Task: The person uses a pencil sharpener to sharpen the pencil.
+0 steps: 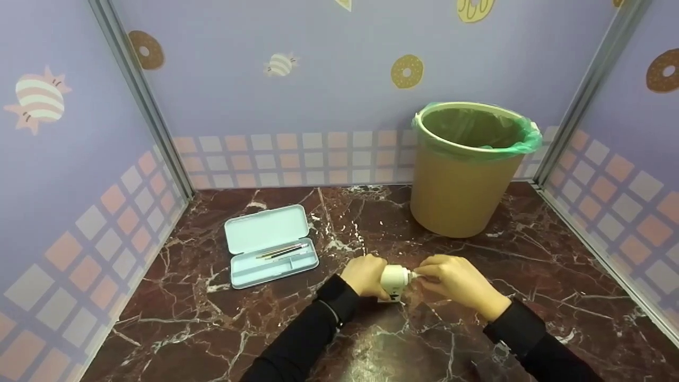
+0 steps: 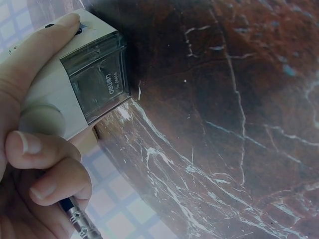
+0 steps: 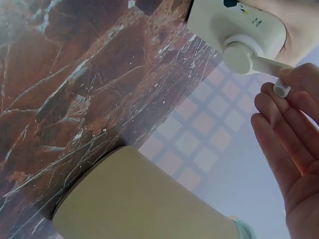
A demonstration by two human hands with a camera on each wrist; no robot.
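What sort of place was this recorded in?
Probably a small staged booth rather than a lived-in room: wall panels printed with doughnuts and sweets meet at metal corner posts, enclosing a marbled work surface on three visible sides.

Head view evenly lit; soft glare on marble tabletop (image 1: 371,350), near side of left hand's (image 1: 365,276) grip. Left-wrist view dimmer, marble tabletop blurry well right of grip. Right-wrist view: wall (image 3: 234,164) beyond grip pale, washed-out.
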